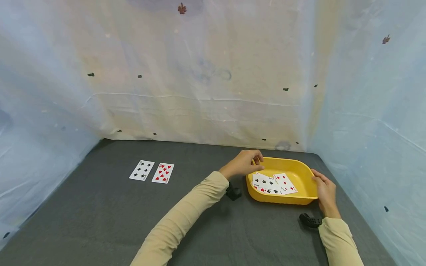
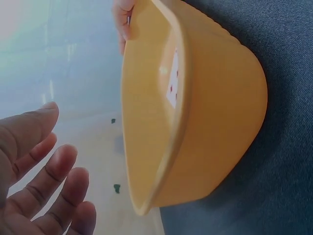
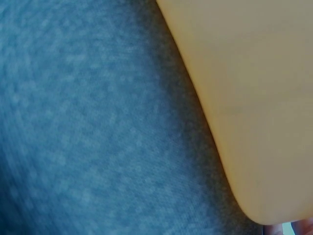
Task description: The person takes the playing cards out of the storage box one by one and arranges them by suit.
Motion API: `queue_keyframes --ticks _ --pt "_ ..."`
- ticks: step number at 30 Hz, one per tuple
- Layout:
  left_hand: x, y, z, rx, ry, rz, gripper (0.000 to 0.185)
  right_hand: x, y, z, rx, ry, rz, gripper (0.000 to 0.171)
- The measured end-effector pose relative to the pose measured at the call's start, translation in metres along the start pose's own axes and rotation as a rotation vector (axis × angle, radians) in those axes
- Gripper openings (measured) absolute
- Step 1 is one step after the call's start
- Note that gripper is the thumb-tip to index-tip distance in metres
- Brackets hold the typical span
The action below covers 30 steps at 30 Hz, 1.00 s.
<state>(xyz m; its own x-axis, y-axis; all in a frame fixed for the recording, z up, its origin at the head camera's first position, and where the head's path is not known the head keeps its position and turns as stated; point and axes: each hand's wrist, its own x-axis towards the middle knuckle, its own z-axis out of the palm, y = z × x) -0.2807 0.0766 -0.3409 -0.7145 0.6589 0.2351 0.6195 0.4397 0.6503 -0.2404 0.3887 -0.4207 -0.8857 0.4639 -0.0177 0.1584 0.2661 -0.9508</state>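
A yellow tray (image 1: 301, 170) stands on the dark grey table at the right, with several face-up playing cards (image 1: 273, 183) lying in it. My left hand (image 1: 257, 159) hovers just over the tray's far left rim, fingers loosely curled and holding nothing. In the left wrist view its relaxed fingers (image 2: 54, 186) are apart from the tray (image 2: 215, 112), and one card (image 2: 172, 83) shows inside. My right hand (image 1: 317, 177) holds the tray's right rim, thumb on top; its fingertips (image 2: 122, 22) show at the far rim. The right wrist view shows only the tray's outer wall (image 3: 254, 88).
Two face-up cards lie side by side on the table at the left: a black spades card (image 1: 142, 170) and a red hearts card (image 1: 163, 173). Pale draped sheeting (image 1: 199, 92) closes in the back and both sides. Both arms wear tan sleeves.
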Motion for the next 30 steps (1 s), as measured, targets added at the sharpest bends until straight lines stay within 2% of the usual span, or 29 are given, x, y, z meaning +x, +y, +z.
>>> queue_keyframes --ticks 14,18,22,30 --pt "0.023 0.0 0.026 0.059 -0.08 -0.063 0.024 0.0 -0.001 0.0 0.007 -0.003 0.007 0.045" --pt "0.029 -0.001 0.035 0.099 -0.102 -0.061 0.025 0.001 -0.001 0.0 0.0 0.0 0.002 0.045" --pt "0.032 0.0 0.044 0.122 -0.127 -0.069 0.023 0.001 -0.001 -0.001 0.008 -0.002 0.0 0.045" --pt "0.038 0.001 0.063 0.154 -0.146 -0.13 0.023 -0.001 -0.001 -0.001 0.008 -0.002 -0.006 0.045"
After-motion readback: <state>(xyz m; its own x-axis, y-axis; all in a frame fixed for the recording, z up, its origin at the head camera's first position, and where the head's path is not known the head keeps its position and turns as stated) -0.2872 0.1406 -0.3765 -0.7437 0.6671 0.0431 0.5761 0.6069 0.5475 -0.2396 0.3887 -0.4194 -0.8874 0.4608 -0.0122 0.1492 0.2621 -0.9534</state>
